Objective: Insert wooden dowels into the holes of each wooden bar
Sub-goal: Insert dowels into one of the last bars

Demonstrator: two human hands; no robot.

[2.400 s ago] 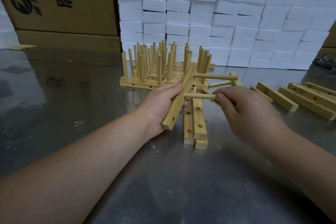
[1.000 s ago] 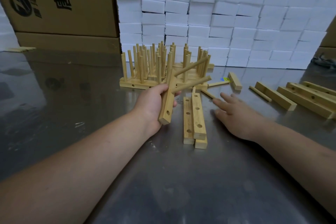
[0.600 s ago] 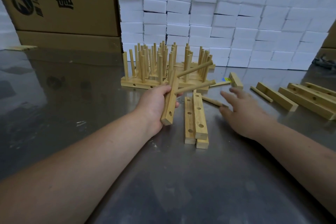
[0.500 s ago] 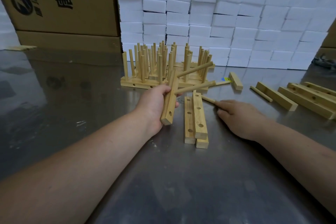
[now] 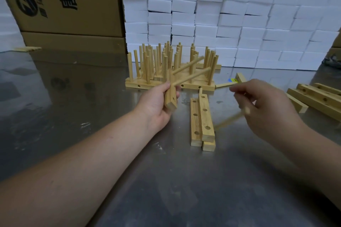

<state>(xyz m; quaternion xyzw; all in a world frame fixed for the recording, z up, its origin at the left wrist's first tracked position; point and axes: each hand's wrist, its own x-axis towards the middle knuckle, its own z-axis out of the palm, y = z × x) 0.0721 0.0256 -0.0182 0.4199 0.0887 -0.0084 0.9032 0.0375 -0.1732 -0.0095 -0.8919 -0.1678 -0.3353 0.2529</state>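
On the steel table (image 5: 73, 97), filled bars (image 5: 169, 83) crowd upper centre, the left hand (image 5: 156, 105) grips a part-filled bar (image 5: 170, 97), the right hand (image 5: 262, 108) pinches a dowel (image 5: 246, 110), and empty bars (image 5: 203, 118) wait centre and right.

Bare steel table (image 5: 73, 116) spreads left and near. Stacked bars (image 5: 204, 120) lie centre, upright dowels (image 5: 166, 61) crowd behind them, and further bars (image 5: 321, 97) seem to close the right.
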